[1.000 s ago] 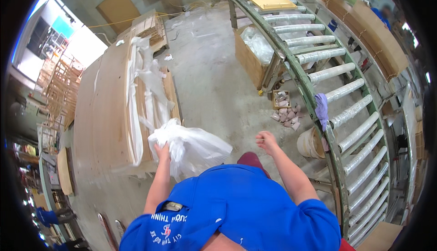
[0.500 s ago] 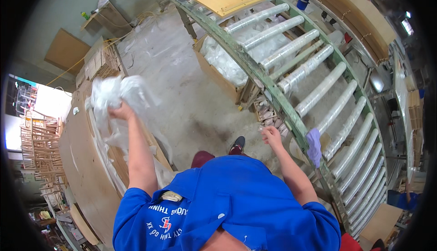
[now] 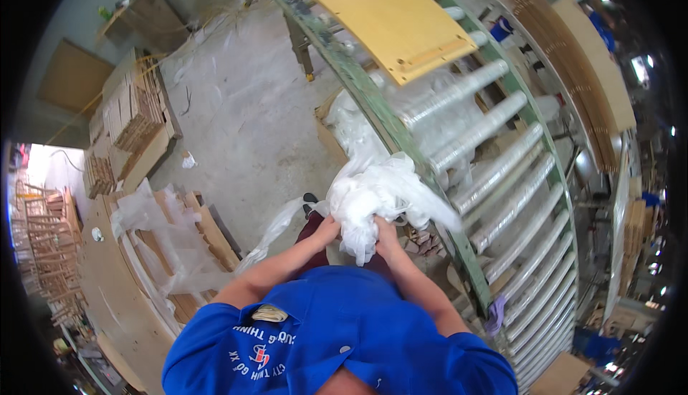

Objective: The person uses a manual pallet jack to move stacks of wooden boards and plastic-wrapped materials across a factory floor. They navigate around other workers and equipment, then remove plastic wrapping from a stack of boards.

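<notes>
A crumpled bundle of thin white plastic film (image 3: 380, 191) is in front of my body, between me and the roller conveyor. My left hand (image 3: 327, 230) grips its left side, fingers partly covered by the folds. My right hand (image 3: 387, 237) is closed on its near right side. From the bundle a loose strip (image 3: 272, 230) trails left toward wooden boards. Beyond it, under the conveyor, a cardboard box (image 3: 328, 137) holds more of the same film, partly hidden by the rollers.
The green-framed roller conveyor (image 3: 430, 169) curves along my right, carrying a yellow panel (image 3: 387, 19) at its far end. A purple cloth (image 3: 496, 315) hangs on its near rail. Film-draped boards (image 3: 208, 230) lie at left; stacked wood pieces (image 3: 129, 119) stand farther off.
My left hand has brought the film from the boards on the left to in front of me. The right hand has moved in and taken hold of it too. The view has shifted.
</notes>
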The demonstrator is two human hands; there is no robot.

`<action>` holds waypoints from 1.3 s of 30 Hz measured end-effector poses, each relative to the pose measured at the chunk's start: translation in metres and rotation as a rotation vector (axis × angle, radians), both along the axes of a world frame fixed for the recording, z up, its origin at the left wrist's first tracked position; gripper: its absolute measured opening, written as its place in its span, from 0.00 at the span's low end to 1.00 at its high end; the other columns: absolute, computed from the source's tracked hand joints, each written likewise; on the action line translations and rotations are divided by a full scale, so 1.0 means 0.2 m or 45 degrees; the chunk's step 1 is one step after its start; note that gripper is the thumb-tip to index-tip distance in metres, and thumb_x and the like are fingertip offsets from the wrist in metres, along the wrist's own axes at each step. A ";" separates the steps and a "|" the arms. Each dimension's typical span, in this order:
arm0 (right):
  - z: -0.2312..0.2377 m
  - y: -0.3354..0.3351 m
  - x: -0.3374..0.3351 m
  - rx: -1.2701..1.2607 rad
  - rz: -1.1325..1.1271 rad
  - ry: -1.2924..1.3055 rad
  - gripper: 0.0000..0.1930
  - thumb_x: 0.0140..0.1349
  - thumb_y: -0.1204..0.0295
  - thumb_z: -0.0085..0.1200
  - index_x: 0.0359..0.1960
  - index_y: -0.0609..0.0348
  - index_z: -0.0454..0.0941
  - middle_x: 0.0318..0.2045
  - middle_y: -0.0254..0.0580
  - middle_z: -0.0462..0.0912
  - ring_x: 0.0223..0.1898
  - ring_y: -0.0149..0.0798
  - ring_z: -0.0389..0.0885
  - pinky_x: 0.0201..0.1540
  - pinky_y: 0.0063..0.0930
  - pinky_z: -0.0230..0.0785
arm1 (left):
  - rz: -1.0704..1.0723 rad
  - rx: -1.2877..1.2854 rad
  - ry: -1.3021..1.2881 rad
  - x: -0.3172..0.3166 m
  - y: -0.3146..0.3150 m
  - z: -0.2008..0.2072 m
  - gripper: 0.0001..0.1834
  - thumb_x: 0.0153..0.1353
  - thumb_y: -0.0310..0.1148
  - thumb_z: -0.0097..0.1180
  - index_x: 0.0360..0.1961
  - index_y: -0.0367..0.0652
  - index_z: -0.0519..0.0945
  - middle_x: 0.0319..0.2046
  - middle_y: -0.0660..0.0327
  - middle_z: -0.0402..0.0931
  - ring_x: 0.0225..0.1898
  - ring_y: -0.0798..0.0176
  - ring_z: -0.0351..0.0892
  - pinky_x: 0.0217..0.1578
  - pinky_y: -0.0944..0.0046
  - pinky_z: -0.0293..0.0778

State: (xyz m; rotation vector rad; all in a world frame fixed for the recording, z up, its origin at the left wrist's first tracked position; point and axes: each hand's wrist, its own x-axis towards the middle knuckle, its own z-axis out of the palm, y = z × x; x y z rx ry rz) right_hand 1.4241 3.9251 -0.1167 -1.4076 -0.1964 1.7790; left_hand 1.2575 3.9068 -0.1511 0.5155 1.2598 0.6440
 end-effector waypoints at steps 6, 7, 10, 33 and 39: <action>-0.27 0.68 -0.40 0.744 0.465 -0.887 0.24 0.51 0.69 0.56 0.50 0.61 0.68 0.51 0.52 0.68 0.53 0.50 0.66 0.57 0.36 0.57 | -0.102 0.234 0.829 -0.60 0.03 -0.25 0.13 0.53 0.34 0.53 0.37 0.36 0.73 0.31 0.50 0.75 0.33 0.50 0.75 0.36 0.56 0.71; -0.33 0.83 -0.45 1.031 0.574 -1.238 0.22 0.50 0.72 0.55 0.48 0.62 0.68 0.51 0.54 0.66 0.52 0.54 0.64 0.56 0.39 0.58 | -0.133 0.250 0.873 -0.66 -0.03 -0.27 0.13 0.52 0.35 0.53 0.36 0.37 0.73 0.30 0.50 0.75 0.33 0.49 0.75 0.37 0.55 0.70; -0.57 1.22 -0.60 1.037 0.536 -1.644 0.21 0.50 0.72 0.52 0.48 0.60 0.68 0.49 0.58 0.66 0.49 0.60 0.66 0.52 0.46 0.60 | -0.357 0.062 0.905 -0.76 -0.24 -0.33 0.12 0.50 0.36 0.55 0.34 0.41 0.75 0.28 0.52 0.74 0.33 0.49 0.72 0.38 0.53 0.67; -2.25 1.99 -0.89 0.633 2.470 -1.732 0.15 0.59 0.72 0.45 0.47 0.62 0.71 0.44 0.48 0.75 0.44 0.42 0.73 0.46 0.34 0.64 | 1.357 -0.988 -0.731 -0.88 0.79 -1.77 0.46 0.56 0.64 0.43 0.67 0.59 0.36 0.62 0.48 0.49 0.56 0.40 0.62 0.50 0.41 0.66; -1.74 1.80 -0.72 0.559 1.265 -1.085 0.18 0.60 0.71 0.47 0.52 0.63 0.68 0.46 0.44 0.74 0.41 0.34 0.74 0.44 0.27 0.65 | 1.617 -0.492 -0.548 -0.86 1.52 -1.66 0.24 0.61 0.33 0.49 0.57 0.45 0.59 0.38 0.55 0.71 0.34 0.59 0.74 0.33 0.61 0.74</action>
